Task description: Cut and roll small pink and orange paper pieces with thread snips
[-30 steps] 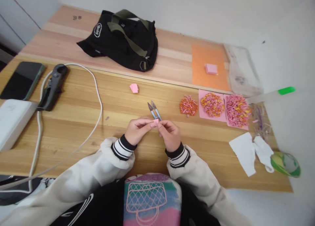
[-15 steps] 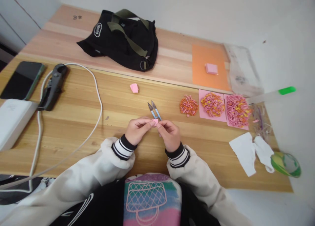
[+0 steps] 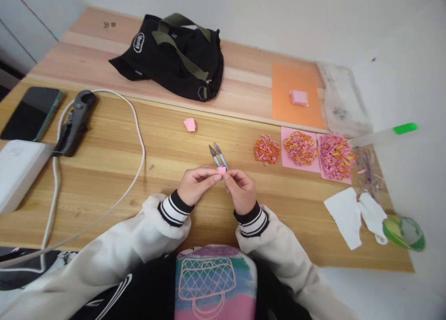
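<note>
Spreading across the whole view is the wooden counter (image 3: 104, 180), with a raised paler shelf-like board behind it where a black bag (image 3: 174, 55) with olive straps lies slumped. At the left edge sit a white box (image 3: 17, 171), a dark phone (image 3: 29, 113), a black clamp-like tool (image 3: 75, 122) and a looping white cable (image 3: 137, 139). An orange sheet (image 3: 289, 108) at the back right carries a small pink paper block (image 3: 298, 97), and nearer lie three heaps of tiny folded paper pieces (image 3: 301, 148) in pink, orange and yellow. White crumpled paper (image 3: 355, 213) and a green-topped glue stick (image 3: 383, 135) lie at the far right. A loose pink folded scrap (image 3: 190, 124) rests alone mid-counter. Thread snips (image 3: 218, 155) lie just beyond the fingers, untouched. The left hand (image 3: 195, 185) and the right hand (image 3: 240, 187) meet over the counter's middle, each with thumb and fingertips pressed together on a tiny pink paper piece (image 3: 221, 170) held between them above the wood. That piece looks featherlight, thin and easily creased, likely to slip or blow away if released, so a fingertip pinch at its edges or along a fold seems the soundest hold.
</note>
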Demonstrator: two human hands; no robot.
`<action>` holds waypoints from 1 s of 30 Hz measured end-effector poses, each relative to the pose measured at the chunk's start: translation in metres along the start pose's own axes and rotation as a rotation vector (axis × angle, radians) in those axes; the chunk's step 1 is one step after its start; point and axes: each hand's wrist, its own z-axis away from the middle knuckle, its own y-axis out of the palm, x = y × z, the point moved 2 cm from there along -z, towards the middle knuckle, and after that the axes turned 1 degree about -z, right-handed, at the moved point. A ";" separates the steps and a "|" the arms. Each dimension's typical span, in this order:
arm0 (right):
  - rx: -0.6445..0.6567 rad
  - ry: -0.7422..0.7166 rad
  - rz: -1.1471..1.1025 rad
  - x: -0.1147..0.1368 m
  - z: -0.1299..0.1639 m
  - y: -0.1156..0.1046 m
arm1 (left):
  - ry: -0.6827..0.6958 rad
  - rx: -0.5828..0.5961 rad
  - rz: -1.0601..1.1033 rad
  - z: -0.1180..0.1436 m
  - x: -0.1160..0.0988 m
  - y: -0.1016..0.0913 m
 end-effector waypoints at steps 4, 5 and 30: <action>-0.004 0.003 0.002 0.000 0.000 0.000 | 0.001 0.000 -0.011 0.000 0.003 -0.001; 0.001 0.006 0.005 0.000 0.000 0.000 | -0.001 -0.002 -0.019 -0.001 0.003 -0.002; 0.034 0.027 0.038 0.003 0.000 0.002 | -0.004 -0.014 -0.027 -0.001 -0.004 -0.001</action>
